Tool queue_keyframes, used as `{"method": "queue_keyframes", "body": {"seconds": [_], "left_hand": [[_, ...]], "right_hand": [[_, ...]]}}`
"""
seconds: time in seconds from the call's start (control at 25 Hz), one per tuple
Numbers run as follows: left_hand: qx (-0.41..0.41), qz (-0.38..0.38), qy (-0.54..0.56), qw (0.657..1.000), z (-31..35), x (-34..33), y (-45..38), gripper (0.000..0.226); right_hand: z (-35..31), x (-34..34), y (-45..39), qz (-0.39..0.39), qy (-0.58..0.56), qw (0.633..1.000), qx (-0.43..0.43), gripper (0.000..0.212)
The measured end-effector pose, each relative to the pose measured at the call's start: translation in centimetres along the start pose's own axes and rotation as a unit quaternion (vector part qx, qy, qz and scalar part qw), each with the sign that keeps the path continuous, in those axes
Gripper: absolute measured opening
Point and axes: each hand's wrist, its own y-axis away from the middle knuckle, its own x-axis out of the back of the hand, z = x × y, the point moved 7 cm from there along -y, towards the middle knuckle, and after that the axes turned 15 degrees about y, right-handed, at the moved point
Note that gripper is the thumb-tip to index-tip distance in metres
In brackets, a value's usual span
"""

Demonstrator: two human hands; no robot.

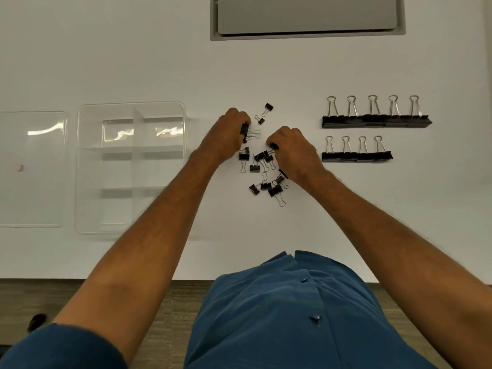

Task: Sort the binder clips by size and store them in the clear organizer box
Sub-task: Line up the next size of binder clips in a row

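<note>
A loose pile of small black binder clips (262, 169) lies mid-table. My left hand (226, 137) grips a small clip (246, 130) at the pile's upper left. My right hand (295, 153) pinches another small clip (274, 145) at the pile's right side. Two stray clips (267, 109) lie just beyond the hands. On the right, several large clips (375, 121) stand in a row, and a shorter row of medium clips (356, 155) sits below it. The clear organizer box (130, 166), with divided compartments, stands to the left and holds nothing.
The box's clear lid (32, 169) lies flat at the far left. A grey recessed panel (306, 17) sits at the table's far side. The table's near edge (106, 278) runs below my arms, with dark floor beneath.
</note>
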Motion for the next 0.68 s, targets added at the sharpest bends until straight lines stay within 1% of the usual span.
{"method": "queue_keyframes", "body": {"seconds": [0.08,0.16,0.2,0.24,0.28,0.36,0.4,0.44,0.48,0.52,0.6,0.68], "left_hand": [[0.011,0.009,0.016,1.0,0.0,0.2,0.1,0.031],[0.036,0.037,0.049,0.997,-0.3,0.6,0.4,0.029],[0.055,0.061,0.078,0.994,-0.6,1.0,0.6,0.029],[0.074,0.091,0.111,0.987,-0.8,1.3,1.0,0.029],[0.089,0.125,0.143,0.978,-0.8,1.7,1.6,0.03],[0.106,0.181,0.201,0.957,0.1,2.0,3.3,0.03],[0.111,0.194,0.225,0.949,1.0,1.6,4.4,0.028],[0.113,0.195,0.249,0.942,2.1,0.7,5.5,0.027],[0.111,0.19,0.275,0.936,3.3,-0.5,6.7,0.025],[0.107,0.18,0.292,0.933,4.6,-2.0,7.9,0.024],[0.098,0.143,0.287,0.942,7.1,-5.6,10.0,0.024],[0.079,0.081,0.258,0.96,9.6,-9.6,11.4,0.028]], "right_hand": [[0.4,0.6,0.2,-0.002,-0.052,0.998,-0.019,0.035],[1.1,1.7,0.9,0.013,-0.162,0.985,-0.05,0.031],[1.6,2.3,1.3,0.025,-0.232,0.97,-0.072,0.03],[2.3,2.8,2.1,0.032,-0.306,0.946,-0.099,0.03],[3.0,3.2,2.9,0.031,-0.382,0.914,-0.131,0.03],[4.8,3.3,5.0,0.034,-0.521,0.833,-0.186,0.03],[5.7,3.3,6.3,0.042,-0.566,0.796,-0.21,0.03],[6.8,3.1,7.7,0.051,-0.59,0.773,-0.23,0.031],[7.7,3.0,9.2,0.057,-0.595,0.763,-0.246,0.031],[8.6,2.9,10.7,0.06,-0.583,0.768,-0.258,0.032],[10.1,2.6,13.7,0.057,-0.521,0.808,-0.27,0.031],[11.2,2.2,16.3,0.043,-0.459,0.844,-0.272,0.029]]}}
